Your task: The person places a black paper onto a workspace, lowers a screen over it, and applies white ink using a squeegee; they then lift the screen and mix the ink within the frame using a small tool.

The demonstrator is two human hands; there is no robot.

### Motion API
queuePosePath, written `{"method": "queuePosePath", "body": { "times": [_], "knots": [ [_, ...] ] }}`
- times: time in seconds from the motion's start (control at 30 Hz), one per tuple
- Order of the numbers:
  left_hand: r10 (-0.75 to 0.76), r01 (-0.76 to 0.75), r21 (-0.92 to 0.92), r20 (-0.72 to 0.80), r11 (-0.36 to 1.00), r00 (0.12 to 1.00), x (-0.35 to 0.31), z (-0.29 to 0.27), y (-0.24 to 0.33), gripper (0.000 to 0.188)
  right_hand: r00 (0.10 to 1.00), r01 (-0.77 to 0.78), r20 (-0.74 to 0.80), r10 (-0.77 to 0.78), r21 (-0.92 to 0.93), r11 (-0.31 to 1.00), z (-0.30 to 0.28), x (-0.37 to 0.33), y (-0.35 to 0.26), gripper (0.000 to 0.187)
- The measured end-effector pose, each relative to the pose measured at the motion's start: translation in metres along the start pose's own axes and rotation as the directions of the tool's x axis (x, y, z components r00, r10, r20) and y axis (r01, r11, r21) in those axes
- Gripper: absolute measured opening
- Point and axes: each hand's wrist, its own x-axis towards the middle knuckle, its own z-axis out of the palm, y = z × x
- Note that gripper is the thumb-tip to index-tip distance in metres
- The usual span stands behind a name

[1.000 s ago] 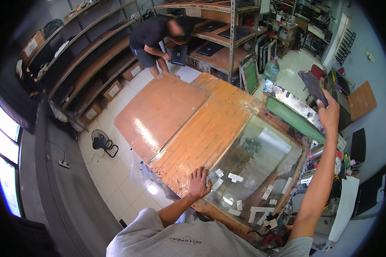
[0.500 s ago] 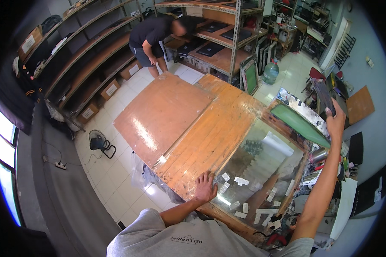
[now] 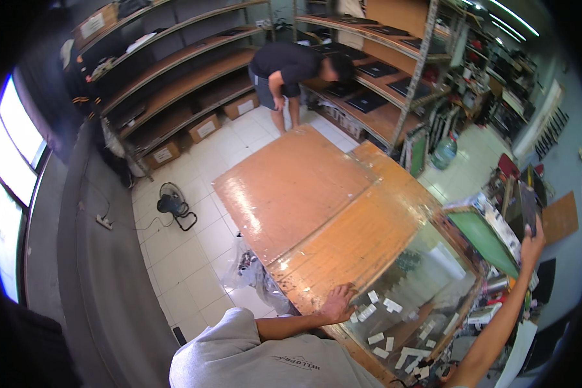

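My left hand (image 3: 337, 304) rests palm down, fingers spread, on the orange wooden tabletop (image 3: 335, 242), beside the left edge of a glass panel (image 3: 404, 284). Several small white paper strips (image 3: 392, 304) lie on the glass near that hand. Out to the right, my right hand (image 3: 532, 247) is closed around the lower end of a dark flat squeegee (image 3: 528, 205), held up off the table. Just left of it a screen frame with green mesh (image 3: 482, 234) leans at the table's right edge. The fingers of the right hand are small and partly hidden.
A brown board (image 3: 297, 187) covers the table's far left. Beyond it a person (image 3: 284, 74) bends toward a metal shelf rack (image 3: 415, 77) holding dark flat panels. A fan (image 3: 174, 204) stands on the floor at left. A large water bottle (image 3: 444, 152) stands at the back right.
The view has turned left and up, so the table and shelves appear farther right and lower. My left hand stays on the tabletop; the right still holds the squeegee out to the side.
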Motion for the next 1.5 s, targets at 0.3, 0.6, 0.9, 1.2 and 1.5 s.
{"method": "queuePosePath", "body": {
  "times": [0.3,0.6,0.9,1.2,1.5],
  "knots": [
    [-0.021,0.064,-0.414,0.107,0.908,0.994,0.0,-0.003,-0.068,0.045,0.999,0.026,-0.035,-0.028,-0.07,0.997,0.01,0.006,0.023,0.049],
    [0.102,0.067,-0.532,0.283,0.844,0.954,-0.055,-0.071,-0.069,0.049,0.996,-0.004,-0.093,-0.016,-0.204,0.979,0.001,0.003,0.049,0.049],
    [0.092,0.055,-0.552,0.235,0.832,0.968,-0.078,-0.114,-0.07,0.053,0.998,-0.02,-0.07,0.01,-0.139,0.99,0.011,0.014,0.066,0.048],
    [-0.004,0.149,-0.488,0.287,0.86,0.958,-0.079,-0.139,-0.071,0.052,0.997,-0.015,-0.08,0.007,-0.104,0.994,0.006,0.009,0.072,0.047],
    [-0.217,0.175,-0.339,-0.091,0.925,0.972,0.009,-0.27,-0.081,0.062,0.996,0.004,-0.086,-0.015,-0.128,0.992,0.002,0.002,0.056,0.047]
  ]
}}
